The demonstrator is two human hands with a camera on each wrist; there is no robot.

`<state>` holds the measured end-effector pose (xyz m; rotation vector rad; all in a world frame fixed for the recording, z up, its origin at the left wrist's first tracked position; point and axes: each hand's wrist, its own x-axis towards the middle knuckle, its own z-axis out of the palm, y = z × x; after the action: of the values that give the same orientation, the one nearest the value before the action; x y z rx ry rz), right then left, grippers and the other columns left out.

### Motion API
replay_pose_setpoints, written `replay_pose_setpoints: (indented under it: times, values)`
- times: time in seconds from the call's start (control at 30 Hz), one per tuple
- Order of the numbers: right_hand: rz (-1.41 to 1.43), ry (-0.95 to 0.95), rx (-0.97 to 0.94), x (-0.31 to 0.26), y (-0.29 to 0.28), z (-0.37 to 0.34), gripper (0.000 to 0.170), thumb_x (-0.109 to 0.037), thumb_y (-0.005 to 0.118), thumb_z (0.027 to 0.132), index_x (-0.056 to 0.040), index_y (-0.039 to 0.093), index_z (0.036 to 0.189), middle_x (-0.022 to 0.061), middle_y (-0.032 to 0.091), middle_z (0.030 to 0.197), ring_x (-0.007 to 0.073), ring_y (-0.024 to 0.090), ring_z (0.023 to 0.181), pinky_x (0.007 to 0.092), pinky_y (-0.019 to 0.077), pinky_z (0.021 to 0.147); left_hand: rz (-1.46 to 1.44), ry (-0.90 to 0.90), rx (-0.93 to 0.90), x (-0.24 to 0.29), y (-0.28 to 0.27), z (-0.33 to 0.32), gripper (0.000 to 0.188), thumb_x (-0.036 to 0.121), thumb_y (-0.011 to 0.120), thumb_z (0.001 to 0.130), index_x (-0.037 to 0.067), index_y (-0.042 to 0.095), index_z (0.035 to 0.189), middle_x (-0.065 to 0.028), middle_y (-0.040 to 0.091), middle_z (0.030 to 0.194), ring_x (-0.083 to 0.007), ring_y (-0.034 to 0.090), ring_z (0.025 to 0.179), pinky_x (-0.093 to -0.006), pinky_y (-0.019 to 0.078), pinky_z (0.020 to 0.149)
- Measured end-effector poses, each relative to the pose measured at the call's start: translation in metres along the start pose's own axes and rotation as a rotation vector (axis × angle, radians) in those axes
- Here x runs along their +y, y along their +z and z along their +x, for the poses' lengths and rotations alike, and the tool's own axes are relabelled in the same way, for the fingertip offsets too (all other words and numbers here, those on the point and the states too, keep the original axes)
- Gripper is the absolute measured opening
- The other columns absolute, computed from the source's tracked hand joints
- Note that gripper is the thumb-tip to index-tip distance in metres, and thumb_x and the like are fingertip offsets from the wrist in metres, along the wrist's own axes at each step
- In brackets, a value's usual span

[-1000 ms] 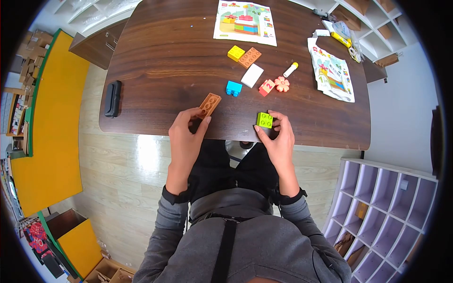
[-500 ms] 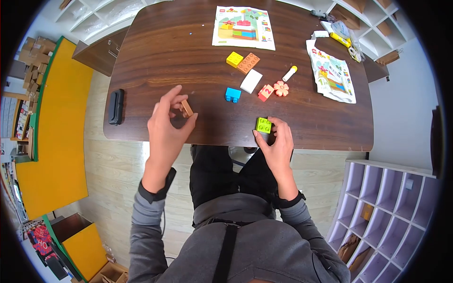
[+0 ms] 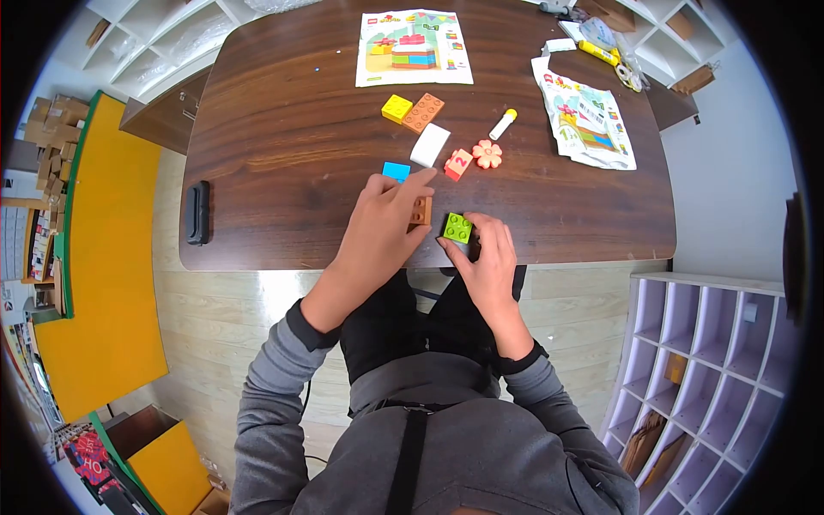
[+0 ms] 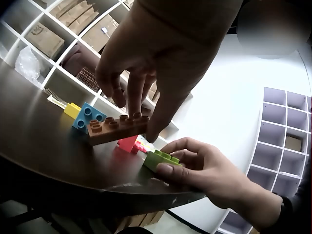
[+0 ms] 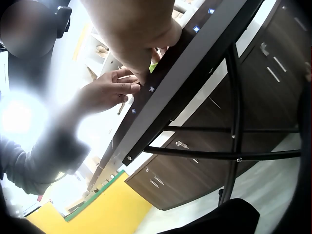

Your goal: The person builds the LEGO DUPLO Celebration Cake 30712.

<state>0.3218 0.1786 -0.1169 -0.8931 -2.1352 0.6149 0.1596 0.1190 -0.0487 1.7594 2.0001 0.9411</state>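
Note:
Between the thumb and fingers of my left hand [image 3: 373,230] is a long brown brick [image 4: 116,131], its studs facing up in the left wrist view. The hand hides much of this brick in the head view. My right hand [image 3: 491,264] pinches a lime green brick [image 3: 458,228] near the table's front edge, just right of the brown one. Right behind my left fingers lies a blue brick [image 3: 396,171], partly covered. Farther back are a white curved brick [image 3: 430,145], a red brick with a 2 [image 3: 458,164] and a pink flower piece [image 3: 487,154].
A yellow brick [image 3: 396,108] touches another brown brick [image 3: 423,112]; a white-and-yellow candle piece [image 3: 500,129] lies to their right. Two printed bags, one flat [image 3: 415,50] and one crumpled [image 3: 588,120], lie at the back. A black case [image 3: 197,213] sits by the left edge.
My left hand first drew the long brown brick leftward and turned it from hollow side to studs up, then brought it right, close to the green brick. My right hand keeps its grip.

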Motion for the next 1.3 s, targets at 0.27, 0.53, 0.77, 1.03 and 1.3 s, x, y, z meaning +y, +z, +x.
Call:
replay_pose_setpoints:
  times: [0.27, 0.53, 0.77, 1.03, 1.3]
  values:
    - [0.056, 0.082, 0.004, 0.002, -0.001, -0.001, 0.041, -0.010, 0.076, 0.065, 0.0000, 0.054, 0.099, 0.0141, 0.057, 0.092, 0.0309, 0.056, 0.082, 0.0368, 0.0463, 0.070, 0.031, 0.029, 0.037, -0.004, 0.013, 0.000, 0.062, 0.002, 0.072, 0.063, 0.007, 0.049, 0.121, -0.0056, 0.061, 0.108, -0.0282, 0.047, 0.097, -0.0363, 0.0405, 0.087]
    - [0.067, 0.077, -0.001, 0.003, -0.001, 0.001, 0.044, -0.008, 0.075, 0.067, -0.0017, 0.058, 0.107, 0.0131, 0.055, 0.095, 0.0281, 0.057, 0.081, 0.0347, 0.0478, 0.069, 0.066, -0.088, 0.155, -0.021, 0.006, -0.026, 0.045, 0.003, 0.071, 0.066, 0.005, 0.058, 0.109, -0.0089, 0.057, 0.113, -0.0293, 0.047, 0.104, -0.0359, 0.0403, 0.090]
    - [0.125, 0.200, -0.112, -0.007, -0.013, 0.010, 0.043, -0.007, 0.073, 0.070, -0.0021, 0.057, 0.109, 0.0117, 0.054, 0.097, 0.0231, 0.057, 0.077, 0.0324, 0.0479, 0.068, 0.097, -0.104, 0.243, -0.023, 0.025, -0.034, 0.028, 0.002, 0.064, 0.075, 0.001, 0.061, 0.102, -0.0105, 0.059, 0.111, -0.0286, 0.054, 0.100, -0.0358, 0.0442, 0.087]
    - [0.154, 0.113, -0.311, -0.007, -0.016, 0.037, 0.037, -0.006, 0.071, 0.070, -0.0014, 0.057, 0.104, 0.0111, 0.054, 0.095, 0.0223, 0.055, 0.071, 0.0314, 0.0470, 0.063, 0.025, -0.094, 0.380, -0.026, 0.042, -0.044, 0.026, 0.002, 0.060, 0.079, 0.001, 0.060, 0.105, -0.0118, 0.058, 0.113, -0.0290, 0.056, 0.101, -0.0365, 0.0450, 0.088]
    - [0.224, 0.086, -0.312, -0.015, -0.018, 0.052, 0.036, -0.005, 0.070, 0.071, -0.0015, 0.056, 0.103, 0.0134, 0.056, 0.094, 0.0271, 0.058, 0.078, 0.0341, 0.0476, 0.068, -0.137, -0.116, 0.398, -0.032, 0.037, -0.049, 0.051, 0.002, 0.063, 0.077, 0.003, 0.047, 0.125, -0.0127, 0.056, 0.117, -0.0304, 0.055, 0.104, -0.0379, 0.0445, 0.090]
